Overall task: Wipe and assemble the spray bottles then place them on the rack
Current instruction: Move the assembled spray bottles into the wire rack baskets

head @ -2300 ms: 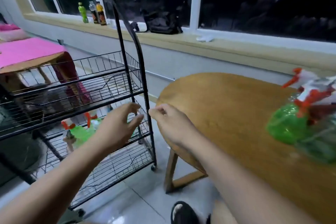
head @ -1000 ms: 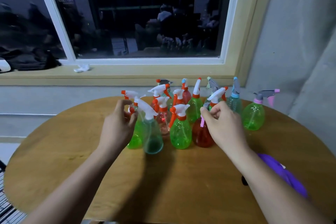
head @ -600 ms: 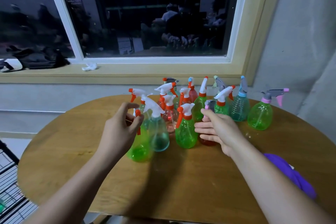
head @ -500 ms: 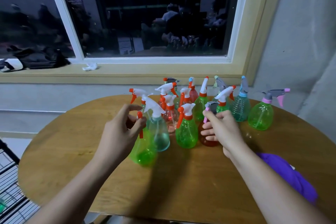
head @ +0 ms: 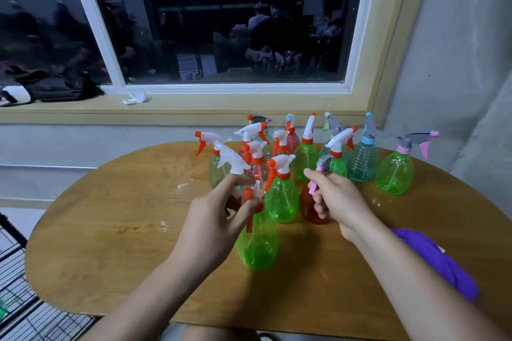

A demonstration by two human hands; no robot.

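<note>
Since half a second before, our left hand point(head: 219, 216) had drawn the green translucent plastic spray bottle with the white and orange trigger head point(head: 257, 241) nearer to us, out of the cluster, and our right hand point(head: 336, 202) had closed more firmly on the red translucent spray bottle with the grey and pink trigger head point(head: 311, 209). We held the green bottle by its neck, fingers pinched around the orange collar, its body hanging clear in front of the group; whether its base touched the round wooden table point(head: 110, 230) we could not tell. Our right hand was wrapped around the neck and pink trigger of the red bottle, which stood just right of the green one and a little farther from us. Directly behind the green bottle stood another green bottle with a white head and orange collar point(head: 281, 196), and behind that a packed cluster of spray bottles point(head: 304, 152) in green, red and pale teal. Farther right of the cluster, apart from it, stood a green bottle with a grey head and pink nozzle point(head: 394, 171). A crumpled purple cloth point(head: 440, 260) lay on the table to the right of the green bottle, partly behind our right forearm. Left of the table and below its edge showed a black wire rack point(head: 16, 299).
</note>
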